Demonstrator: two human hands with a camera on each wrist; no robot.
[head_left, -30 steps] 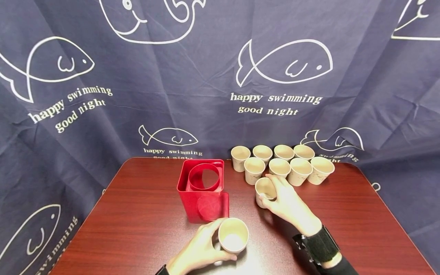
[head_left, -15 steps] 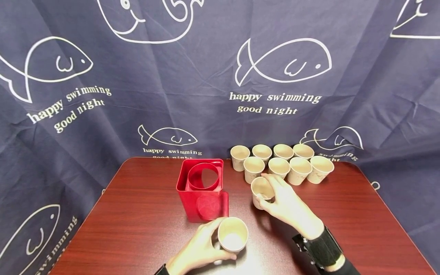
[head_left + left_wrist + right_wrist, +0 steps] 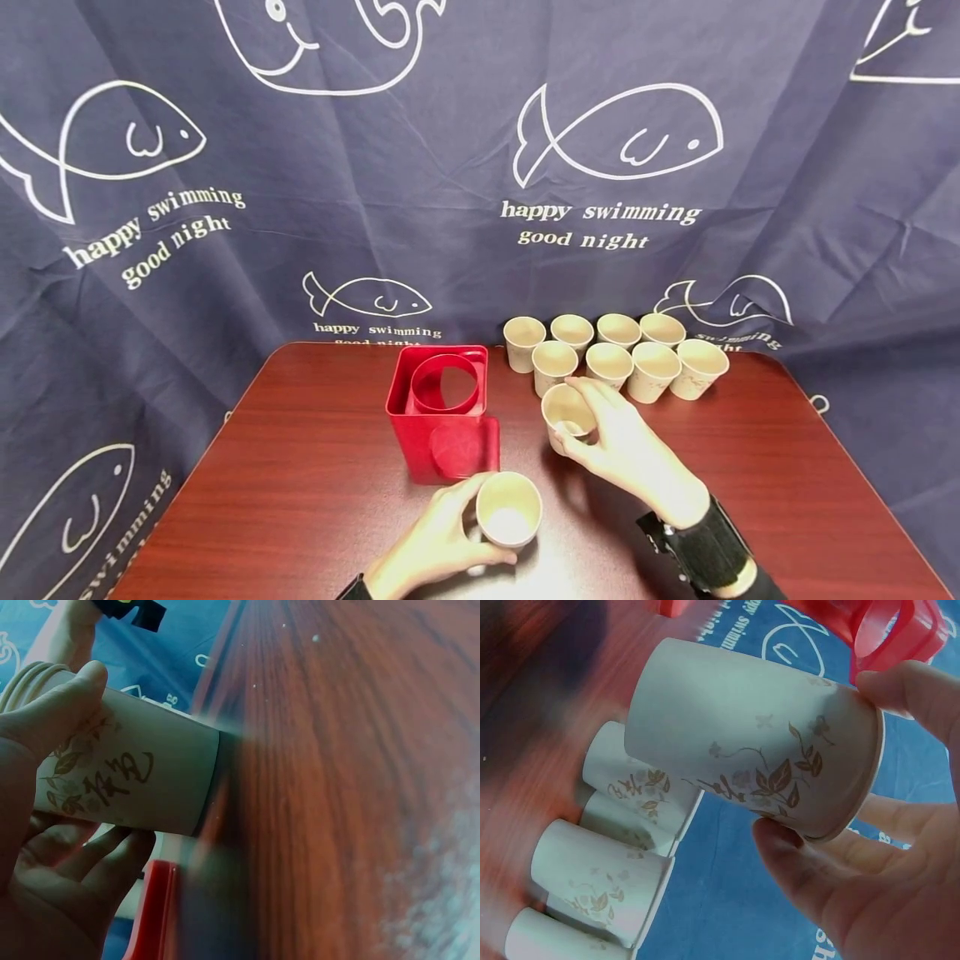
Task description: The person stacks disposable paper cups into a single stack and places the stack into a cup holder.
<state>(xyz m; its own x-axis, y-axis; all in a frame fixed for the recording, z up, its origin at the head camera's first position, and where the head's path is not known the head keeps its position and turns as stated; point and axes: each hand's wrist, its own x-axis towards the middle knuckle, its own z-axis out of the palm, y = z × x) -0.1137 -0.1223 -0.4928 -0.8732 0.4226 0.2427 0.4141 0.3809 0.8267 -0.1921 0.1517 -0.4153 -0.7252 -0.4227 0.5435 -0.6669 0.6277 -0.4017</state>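
Left hand (image 3: 438, 546): fingers and thumb curled round a paper cup (image 3: 508, 510); cup upright, mouth up, at the near edge of the worktop (image 3: 300, 500), just in front of the red box; the left wrist view shows its base at the wood, leaf print and brown characters on its side
Right hand (image 3: 626, 450): fingertips and thumb pinch a second cup (image 3: 567, 415) by its rim; cup tilted, mouth leaning toward the red box; the right wrist view shows its base clear of the wood; black strap on the wrist
Second cup, place: right of the red box, just in front of the cup cluster, apart from both
Cup cluster (image 3: 615, 357): eight like cups, mouths up, two rows of four at the far right of the worktop; sides close or touching
Red box (image 3: 444, 412): square, open top, a red ring inside; centre of the worktop, left of the cluster
Backdrop (image 3: 300, 167): navy cloth with white fish outlines and lettering, hung behind the worktop
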